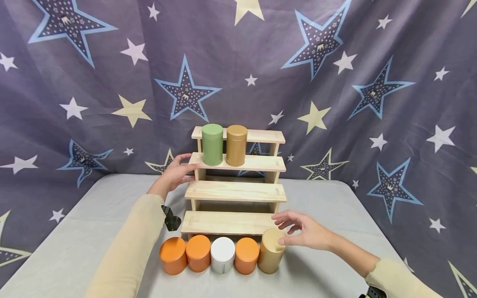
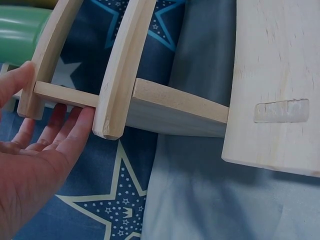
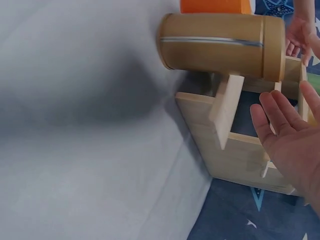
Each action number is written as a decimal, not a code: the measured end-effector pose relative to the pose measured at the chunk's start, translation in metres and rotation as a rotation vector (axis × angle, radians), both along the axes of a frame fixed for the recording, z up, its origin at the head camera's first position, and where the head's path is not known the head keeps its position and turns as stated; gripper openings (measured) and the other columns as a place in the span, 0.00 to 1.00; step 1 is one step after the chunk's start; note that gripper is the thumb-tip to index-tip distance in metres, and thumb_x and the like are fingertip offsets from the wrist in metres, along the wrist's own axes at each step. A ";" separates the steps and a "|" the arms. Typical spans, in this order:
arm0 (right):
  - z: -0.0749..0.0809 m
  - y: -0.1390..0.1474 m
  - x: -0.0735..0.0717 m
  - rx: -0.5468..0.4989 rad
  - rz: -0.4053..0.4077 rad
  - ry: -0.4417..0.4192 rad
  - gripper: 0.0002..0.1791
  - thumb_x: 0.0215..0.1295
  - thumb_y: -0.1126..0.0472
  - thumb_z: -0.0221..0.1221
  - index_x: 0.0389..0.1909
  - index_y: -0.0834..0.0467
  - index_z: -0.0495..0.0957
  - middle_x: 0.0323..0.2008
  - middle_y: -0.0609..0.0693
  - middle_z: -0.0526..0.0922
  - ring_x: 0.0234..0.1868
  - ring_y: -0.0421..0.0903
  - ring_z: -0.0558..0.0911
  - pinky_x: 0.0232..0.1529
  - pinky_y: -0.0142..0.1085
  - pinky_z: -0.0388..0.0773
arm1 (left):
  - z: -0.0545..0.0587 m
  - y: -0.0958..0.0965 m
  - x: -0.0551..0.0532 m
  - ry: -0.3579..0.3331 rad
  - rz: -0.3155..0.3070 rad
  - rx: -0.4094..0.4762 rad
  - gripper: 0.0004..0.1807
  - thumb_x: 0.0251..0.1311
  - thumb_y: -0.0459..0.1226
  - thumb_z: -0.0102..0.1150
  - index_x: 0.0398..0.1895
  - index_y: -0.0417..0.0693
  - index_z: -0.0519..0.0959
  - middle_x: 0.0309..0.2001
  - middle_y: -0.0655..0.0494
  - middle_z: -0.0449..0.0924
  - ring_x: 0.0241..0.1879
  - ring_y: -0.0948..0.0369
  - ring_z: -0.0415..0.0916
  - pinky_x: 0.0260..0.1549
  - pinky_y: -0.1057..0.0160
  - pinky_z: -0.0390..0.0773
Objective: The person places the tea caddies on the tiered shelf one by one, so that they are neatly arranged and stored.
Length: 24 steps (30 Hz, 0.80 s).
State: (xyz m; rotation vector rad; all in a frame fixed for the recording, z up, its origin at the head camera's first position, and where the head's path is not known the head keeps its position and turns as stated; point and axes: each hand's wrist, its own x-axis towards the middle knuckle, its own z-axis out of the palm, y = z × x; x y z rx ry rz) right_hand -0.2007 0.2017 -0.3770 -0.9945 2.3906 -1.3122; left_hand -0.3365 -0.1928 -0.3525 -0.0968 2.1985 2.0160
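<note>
A stepped wooden rack stands on the table. My left hand holds its left side at an upper step; in the left wrist view the thumb lies on a step's edge and the fingers reach against the side support. A green canister and a brown-gold canister stand upright on that step. My right hand hovers by the rack's lower right with fingers spread, beside a pale gold canister. The right wrist view shows its palm holding nothing, the gold canister nearby.
In front of the rack, a row continues left from the gold canister: an orange tin, a white tin and two more orange tins. A grey cloth covers the table. A star-patterned curtain hangs close behind.
</note>
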 end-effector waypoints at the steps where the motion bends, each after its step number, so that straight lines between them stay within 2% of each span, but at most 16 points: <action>1: -0.002 0.000 0.001 -0.004 0.002 -0.001 0.27 0.55 0.60 0.65 0.57 0.58 0.71 0.51 0.65 0.76 0.48 0.49 0.79 0.45 0.37 0.81 | 0.000 0.000 0.000 -0.001 -0.001 0.000 0.43 0.62 0.36 0.56 0.73 0.50 0.41 0.67 0.36 0.55 0.66 0.44 0.59 0.61 0.48 0.71; 8: -0.016 0.003 0.008 -0.002 0.022 -0.013 0.32 0.52 0.60 0.68 0.58 0.64 0.69 0.51 0.58 0.77 0.47 0.37 0.75 0.42 0.35 0.79 | 0.000 0.000 0.000 0.003 -0.005 -0.005 0.43 0.62 0.37 0.56 0.73 0.50 0.41 0.68 0.36 0.55 0.66 0.44 0.59 0.61 0.48 0.71; 24: -0.038 0.004 0.009 -0.011 0.038 -0.099 0.39 0.51 0.58 0.69 0.64 0.56 0.63 0.51 0.53 0.76 0.48 0.34 0.75 0.46 0.33 0.79 | 0.000 0.000 0.000 -0.005 0.001 -0.015 0.43 0.62 0.38 0.56 0.73 0.51 0.41 0.67 0.36 0.56 0.66 0.45 0.60 0.60 0.49 0.72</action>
